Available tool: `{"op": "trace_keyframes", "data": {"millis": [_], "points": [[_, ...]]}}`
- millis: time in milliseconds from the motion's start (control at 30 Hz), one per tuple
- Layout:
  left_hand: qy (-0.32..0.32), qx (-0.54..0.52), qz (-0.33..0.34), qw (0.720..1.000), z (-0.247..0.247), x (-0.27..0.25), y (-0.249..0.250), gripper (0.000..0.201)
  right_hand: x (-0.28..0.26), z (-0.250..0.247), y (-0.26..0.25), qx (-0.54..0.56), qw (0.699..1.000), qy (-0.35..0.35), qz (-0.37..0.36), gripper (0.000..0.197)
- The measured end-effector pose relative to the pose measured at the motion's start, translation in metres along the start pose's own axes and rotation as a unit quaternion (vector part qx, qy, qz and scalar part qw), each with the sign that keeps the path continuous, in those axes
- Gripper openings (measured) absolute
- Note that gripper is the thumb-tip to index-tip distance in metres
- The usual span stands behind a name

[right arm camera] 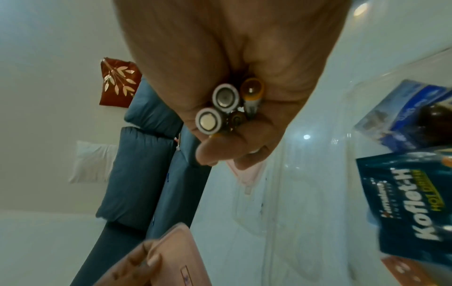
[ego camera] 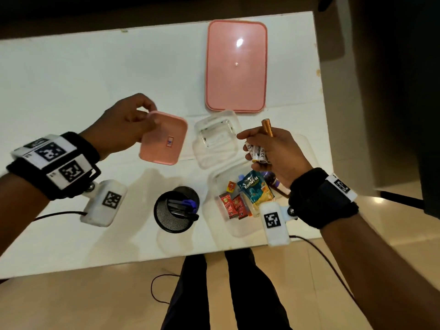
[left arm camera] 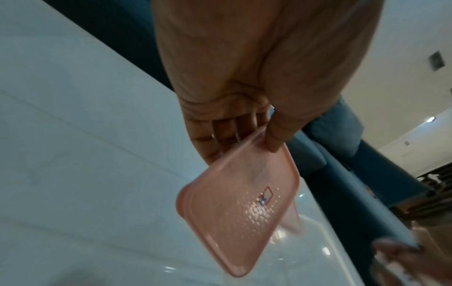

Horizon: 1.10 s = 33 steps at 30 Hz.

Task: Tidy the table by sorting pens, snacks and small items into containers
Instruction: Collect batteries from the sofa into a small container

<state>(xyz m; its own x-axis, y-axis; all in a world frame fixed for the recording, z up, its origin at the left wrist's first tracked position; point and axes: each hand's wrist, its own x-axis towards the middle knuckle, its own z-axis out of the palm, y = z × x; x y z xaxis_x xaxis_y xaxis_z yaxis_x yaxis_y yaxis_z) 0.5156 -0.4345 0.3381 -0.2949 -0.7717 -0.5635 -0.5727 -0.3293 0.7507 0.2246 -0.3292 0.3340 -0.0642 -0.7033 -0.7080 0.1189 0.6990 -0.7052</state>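
While left hand (ego camera: 123, 125) fingers (left arm camera: 275, 135) pinch small pink lid (ego camera: 164, 139) | right hand (ego camera: 278, 151) fingers curl round batteries (ego camera: 258, 152)

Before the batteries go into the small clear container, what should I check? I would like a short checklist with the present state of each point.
1. Small clear container uncovered: ok, its small pink lid is lifted off in the left hand.
2. Container empty: ok, nothing visible inside.
3. Batteries held securely: ok, right hand is curled round the bundle.
4. Number of batteries: cannot tell; four ends show in the right wrist view.
5. Right hand above the container: not ok, it is beside it.
6. Snacks container out of the way: ok.
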Motion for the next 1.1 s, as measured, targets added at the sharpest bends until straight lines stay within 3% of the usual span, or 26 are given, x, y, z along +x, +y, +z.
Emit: {"op": "trace_keyframes", "data": {"millis": [133, 333, 533, 633, 733, 867, 1100], "points": [[0.041, 0.116, -0.042, 0.992, -0.015, -0.005, -0.048, 0.017, 0.026, 0.02, -0.023, -0.112, 0.992, -0.057, -0.025, 0.022], [0.02, 0.187, -0.096, 0.978, -0.008, 0.007, -0.096, 0.032, 0.08, 0.057, -0.033, -0.258, 0.96, -0.11, 0.001, 0.02], [0.062, 0.327, 0.01, 0.943, 0.005, 0.017, -0.077, 0.041, 0.1, 0.067, -0.017, -0.345, 0.934, -0.092, -0.002, 0.021], [0.005, 0.28, 0.034, 0.959, 0.02, 0.022, -0.055, 0.041, 0.1, 0.064, -0.014, -0.347, 0.934, -0.086, -0.01, 0.022], [-0.028, 0.196, -0.007, 0.98, 0.037, 0.032, -0.034, 0.042, 0.101, 0.061, -0.012, -0.34, 0.937, -0.075, -0.011, 0.023], [-0.041, 0.154, -0.03, 0.987, 0.056, 0.046, -0.018, 0.047, 0.1, 0.058, -0.01, -0.32, 0.945, -0.059, -0.021, 0.022], [-0.072, 0.087, -0.056, 0.992, 0.081, 0.058, -0.01, 0.048, 0.102, 0.059, -0.005, -0.369, 0.927, -0.033, -0.053, 0.018]]}}
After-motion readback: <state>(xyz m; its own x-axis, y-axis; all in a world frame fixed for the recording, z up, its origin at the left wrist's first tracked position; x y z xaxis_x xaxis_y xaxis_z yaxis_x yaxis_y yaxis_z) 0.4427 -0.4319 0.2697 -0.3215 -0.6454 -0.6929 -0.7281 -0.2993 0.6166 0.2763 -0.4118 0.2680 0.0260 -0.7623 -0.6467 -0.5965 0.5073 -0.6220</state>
